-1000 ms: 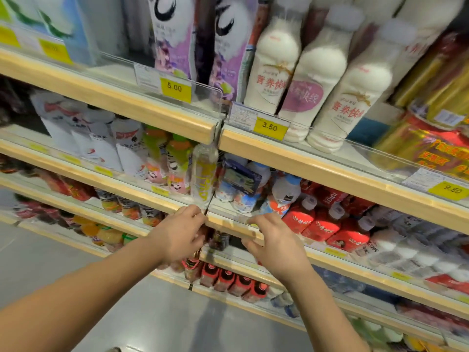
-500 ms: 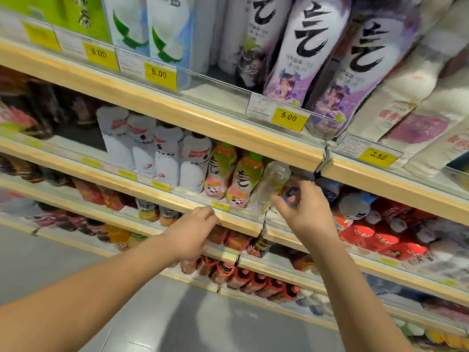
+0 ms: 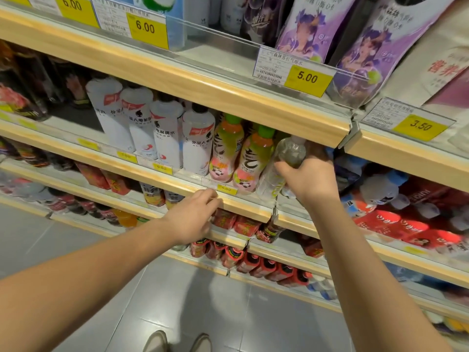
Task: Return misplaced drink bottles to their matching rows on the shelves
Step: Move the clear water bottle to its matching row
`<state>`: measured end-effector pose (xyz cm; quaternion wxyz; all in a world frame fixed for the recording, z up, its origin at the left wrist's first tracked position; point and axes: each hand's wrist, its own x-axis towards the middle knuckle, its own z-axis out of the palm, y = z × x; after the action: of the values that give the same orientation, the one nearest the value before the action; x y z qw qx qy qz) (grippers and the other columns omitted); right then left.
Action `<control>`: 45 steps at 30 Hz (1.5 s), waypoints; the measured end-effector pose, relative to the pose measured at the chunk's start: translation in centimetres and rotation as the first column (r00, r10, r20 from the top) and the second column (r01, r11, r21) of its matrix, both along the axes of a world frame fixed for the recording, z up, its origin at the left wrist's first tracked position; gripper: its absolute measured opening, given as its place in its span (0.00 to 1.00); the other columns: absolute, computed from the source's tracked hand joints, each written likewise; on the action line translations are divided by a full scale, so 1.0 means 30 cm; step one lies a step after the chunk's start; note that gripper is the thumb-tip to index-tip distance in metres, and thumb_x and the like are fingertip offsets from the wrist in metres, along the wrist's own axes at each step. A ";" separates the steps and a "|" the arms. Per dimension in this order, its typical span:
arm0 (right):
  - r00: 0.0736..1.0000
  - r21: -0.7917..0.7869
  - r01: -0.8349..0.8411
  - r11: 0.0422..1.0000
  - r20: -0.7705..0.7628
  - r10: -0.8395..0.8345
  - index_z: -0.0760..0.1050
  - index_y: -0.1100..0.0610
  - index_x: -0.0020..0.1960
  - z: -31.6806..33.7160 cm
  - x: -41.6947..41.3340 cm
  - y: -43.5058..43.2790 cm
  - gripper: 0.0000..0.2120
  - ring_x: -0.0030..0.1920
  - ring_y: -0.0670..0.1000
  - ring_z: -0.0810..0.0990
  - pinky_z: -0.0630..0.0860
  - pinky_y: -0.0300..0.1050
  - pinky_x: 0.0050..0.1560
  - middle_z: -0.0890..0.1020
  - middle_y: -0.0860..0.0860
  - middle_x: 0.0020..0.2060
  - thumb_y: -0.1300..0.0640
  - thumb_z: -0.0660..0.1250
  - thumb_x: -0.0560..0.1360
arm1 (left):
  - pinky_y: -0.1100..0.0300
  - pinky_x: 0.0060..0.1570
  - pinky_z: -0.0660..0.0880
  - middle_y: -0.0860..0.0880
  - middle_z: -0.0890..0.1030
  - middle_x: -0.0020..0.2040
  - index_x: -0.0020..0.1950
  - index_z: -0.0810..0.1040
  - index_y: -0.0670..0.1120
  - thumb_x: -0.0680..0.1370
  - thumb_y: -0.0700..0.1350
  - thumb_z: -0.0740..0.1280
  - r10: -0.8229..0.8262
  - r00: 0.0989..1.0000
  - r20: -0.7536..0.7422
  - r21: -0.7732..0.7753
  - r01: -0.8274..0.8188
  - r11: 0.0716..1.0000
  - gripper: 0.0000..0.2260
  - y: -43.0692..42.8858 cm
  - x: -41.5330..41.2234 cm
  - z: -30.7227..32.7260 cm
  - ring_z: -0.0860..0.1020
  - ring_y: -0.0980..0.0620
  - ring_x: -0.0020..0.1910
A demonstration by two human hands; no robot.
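Two hands are at work: the right hand (image 3: 313, 182) grips the clear bottle (image 3: 288, 154), tilted just right of the green-capped bottles (image 3: 228, 146); the left hand (image 3: 193, 219) rests bent fingertips, holding nothing, on the shelf edge (image 3: 248, 208) below them. A careless pull could topple those neighbours.

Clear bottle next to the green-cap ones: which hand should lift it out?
Right. The right hand grips the clear bottle, beside the green-cap bottles. The left hand rests on the shelf edge lower down, holding nothing.

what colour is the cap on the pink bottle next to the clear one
Green: the cap beside the clear bottle, best in the head view.
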<state>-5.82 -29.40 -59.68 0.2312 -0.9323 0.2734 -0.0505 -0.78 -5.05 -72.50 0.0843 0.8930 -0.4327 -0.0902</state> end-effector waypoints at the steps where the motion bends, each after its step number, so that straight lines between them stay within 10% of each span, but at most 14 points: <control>1: 1.000 -0.013 -0.005 1.000 -0.004 0.005 0.76 0.63 0.42 -0.008 0.004 -0.001 0.26 0.49 0.62 0.79 0.70 0.48 0.41 0.81 0.62 0.41 0.38 0.66 0.78 | 0.53 0.70 0.67 0.48 0.62 0.73 0.75 0.63 0.49 0.77 0.46 0.67 0.003 1.000 0.011 -0.001 -0.003 1.000 0.28 0.001 -0.001 -0.006 0.62 0.47 0.73; 11: 0.978 -0.013 -0.114 0.993 0.176 0.114 0.64 0.53 0.29 -0.028 -0.072 0.011 0.25 0.26 0.50 0.69 0.61 0.44 0.28 0.69 0.47 0.22 0.42 0.70 0.75 | 0.59 0.65 0.70 0.50 0.62 0.72 0.76 0.62 0.51 0.77 0.46 0.66 0.023 1.000 0.012 -0.022 -0.023 0.999 0.28 0.002 0.004 -0.007 0.64 0.50 0.71; 23: 0.900 -0.023 -0.258 0.966 0.357 0.249 0.67 0.43 0.51 0.012 -0.193 0.027 0.17 0.38 0.43 0.79 0.79 0.51 0.36 0.79 0.42 0.41 0.34 0.69 0.74 | 0.55 0.71 0.66 0.51 0.60 0.75 0.79 0.58 0.51 0.78 0.46 0.65 0.102 0.995 0.020 0.020 -0.102 0.995 0.30 0.069 0.037 -0.022 0.61 0.50 0.74; 28: 0.900 -0.050 -0.272 0.961 0.342 0.272 0.62 0.30 0.54 0.023 -0.195 0.116 0.18 0.41 0.37 0.80 0.76 0.39 0.34 0.80 0.35 0.43 0.30 0.67 0.71 | 0.53 0.69 0.69 0.51 0.63 0.71 0.76 0.63 0.51 0.76 0.45 0.66 0.104 0.994 0.019 -0.011 -0.104 0.995 0.28 0.171 0.103 -0.027 0.64 0.50 0.72; 39: 0.894 0.067 -0.227 0.972 0.410 0.180 0.71 0.37 0.58 0.006 -0.024 0.534 0.16 0.44 0.41 0.83 0.79 0.40 0.37 0.82 0.34 0.50 0.35 0.71 0.74 | 0.51 0.65 0.69 0.48 0.63 0.72 0.77 0.62 0.50 0.76 0.47 0.65 0.090 0.994 0.057 0.001 -0.090 0.996 0.29 0.572 0.342 -0.038 0.64 0.47 0.72; 45: 0.921 0.110 -0.176 0.978 0.369 0.124 0.69 0.34 0.52 0.021 0.103 0.768 0.15 0.32 0.41 0.78 0.70 0.31 0.28 0.80 0.33 0.35 0.33 0.72 0.72 | 0.51 0.70 0.66 0.48 0.62 0.73 0.77 0.61 0.49 0.76 0.46 0.65 0.167 0.985 0.045 0.024 -0.168 0.985 0.30 0.832 0.481 -0.009 0.64 0.46 0.72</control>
<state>-2.73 -6.37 -59.04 0.3460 -0.9067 0.1570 -0.1832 13.66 19.91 -72.77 0.0698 0.9290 -0.3566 -0.0696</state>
